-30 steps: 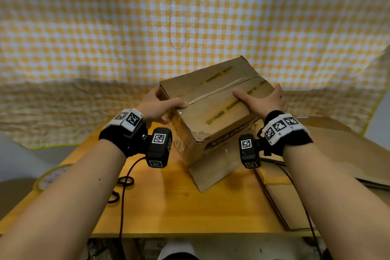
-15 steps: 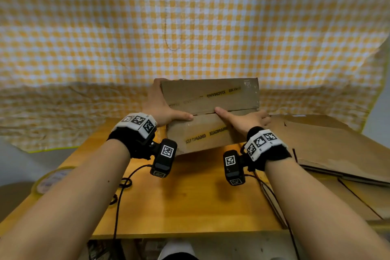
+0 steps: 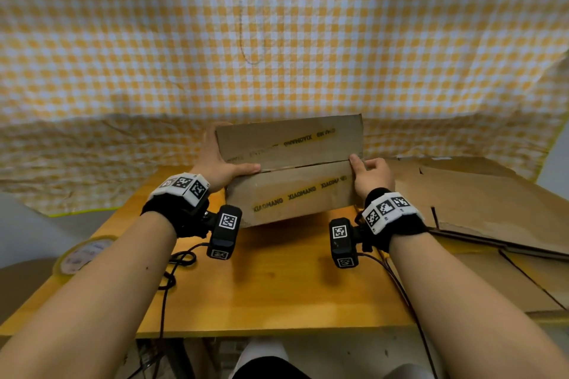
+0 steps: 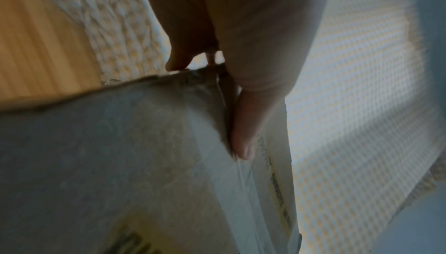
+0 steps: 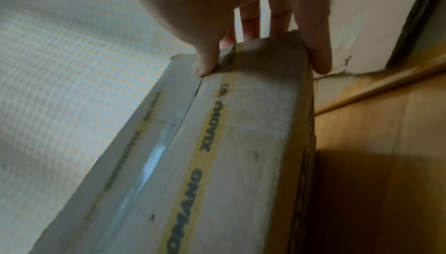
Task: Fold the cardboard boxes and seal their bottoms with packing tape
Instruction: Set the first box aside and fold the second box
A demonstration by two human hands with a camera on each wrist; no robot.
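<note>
A brown cardboard box [image 3: 292, 175] is held above the wooden table [image 3: 277, 286], its flap face turned toward me. Clear tape [image 5: 156, 153] runs along the seam between the two flaps, beside old yellow printed tape. My left hand [image 3: 218, 166] grips the box's left end, with its thumb [image 4: 243, 134] lying along the seam and the fingers behind. My right hand [image 3: 371, 175] grips the right end, thumb tip on the seam and fingers wrapped over the edge. In the wrist views the box [image 4: 120, 162] [image 5: 241, 162] fills the lower half.
A stack of flattened cardboard boxes [image 3: 477, 209] lies on the right of the table. A roll of tape [image 3: 83, 254] sits off the table's left edge. A black cable [image 3: 172, 268] trails across the left side. Yellow checked cloth [image 3: 277, 40] hangs behind.
The box has turned from a skewed, lower position to square-on with its taped face toward me. My right hand has slid along the seam to the right end.
</note>
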